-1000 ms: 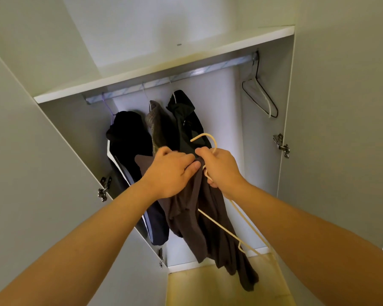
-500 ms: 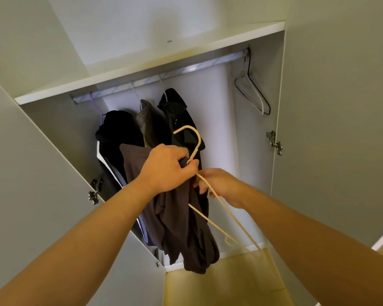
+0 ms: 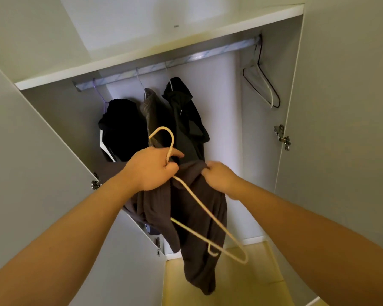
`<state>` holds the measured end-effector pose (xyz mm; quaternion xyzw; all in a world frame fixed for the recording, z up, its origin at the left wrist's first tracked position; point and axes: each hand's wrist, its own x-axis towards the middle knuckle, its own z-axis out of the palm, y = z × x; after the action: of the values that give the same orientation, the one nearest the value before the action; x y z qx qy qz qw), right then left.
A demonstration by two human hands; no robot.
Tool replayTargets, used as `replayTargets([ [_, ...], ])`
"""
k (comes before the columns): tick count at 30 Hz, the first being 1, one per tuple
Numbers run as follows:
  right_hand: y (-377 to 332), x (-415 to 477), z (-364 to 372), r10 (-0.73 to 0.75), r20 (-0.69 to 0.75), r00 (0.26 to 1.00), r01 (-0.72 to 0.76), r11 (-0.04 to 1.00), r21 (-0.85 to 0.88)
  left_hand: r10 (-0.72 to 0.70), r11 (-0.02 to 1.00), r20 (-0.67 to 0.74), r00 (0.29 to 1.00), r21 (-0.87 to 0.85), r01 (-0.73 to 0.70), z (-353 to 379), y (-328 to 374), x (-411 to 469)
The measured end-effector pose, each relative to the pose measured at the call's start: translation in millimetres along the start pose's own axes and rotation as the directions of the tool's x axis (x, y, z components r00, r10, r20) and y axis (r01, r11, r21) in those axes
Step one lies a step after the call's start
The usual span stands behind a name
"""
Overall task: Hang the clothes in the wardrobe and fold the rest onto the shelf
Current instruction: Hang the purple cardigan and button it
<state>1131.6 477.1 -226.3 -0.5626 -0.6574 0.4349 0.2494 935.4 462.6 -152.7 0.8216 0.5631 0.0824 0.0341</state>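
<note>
Hands at an open wardrobe, seen from the head camera. The left hand is closed round the neck of a cream hanger just below its hook, with the index finger extended past the wire. The right hand, close beside it, pinches the upper edge of a dark brown garment in curled fingers.

The hanger is thin, smooth and rounded, with a notch near its lower corner. It lies tilted across the front of the garment. The garment is soft, matte and heavily creased, and it hangs limp between and below the hands, in front of the wardrobe opening and not yet on the metal rail.

Three dark garments hang bunched at the rail's left end. Two empty hangers, one black and one white, hang at its right end under the flat white shelf.

Half a second earlier the right hand lay lower, against the hanger's wire. It has since risen to take the cloth, while the left hand keeps its grip on the neck.
</note>
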Motion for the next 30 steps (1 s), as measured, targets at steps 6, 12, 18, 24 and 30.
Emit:
replayTargets([
  [6, -58.2, -2.4, -18.9, -0.262, 0.016, 0.965, 0.26, 0.963, 0.074, -0.032, 0.982, 0.067, 0.997, -0.183, 0.044, 18.6, 13.2, -1.7],
  [12, -19.7, 1.8, -35.7, -0.169, 0.261, 0.95, 0.197, 0.977, -0.084, -0.237, 0.904, -0.019, 0.971, -0.372, 0.213, 12.0, -0.9, 2.5],
  [18, 37.1, 5.9, -53.7, 0.116, 0.164, 0.98, -0.018, 0.866, -0.5, -0.29, 0.869, 0.039, 0.956, -0.407, 0.281, -3.0, -24.7, 5.2],
  [24, 25.6, 13.3, -58.8, 0.079, -0.064, 0.995, -0.091, 0.973, -0.214, -0.244, 0.915, 0.063, 0.968, -0.316, 0.252, 14.8, -23.1, 10.2],
  [30, 8.5, 17.9, -63.4, -0.066, -0.288, 0.955, -0.033, 0.945, -0.325, -0.288, 0.956, -0.023, 0.957, -0.074, 0.285, 25.4, -29.1, 16.5],
])
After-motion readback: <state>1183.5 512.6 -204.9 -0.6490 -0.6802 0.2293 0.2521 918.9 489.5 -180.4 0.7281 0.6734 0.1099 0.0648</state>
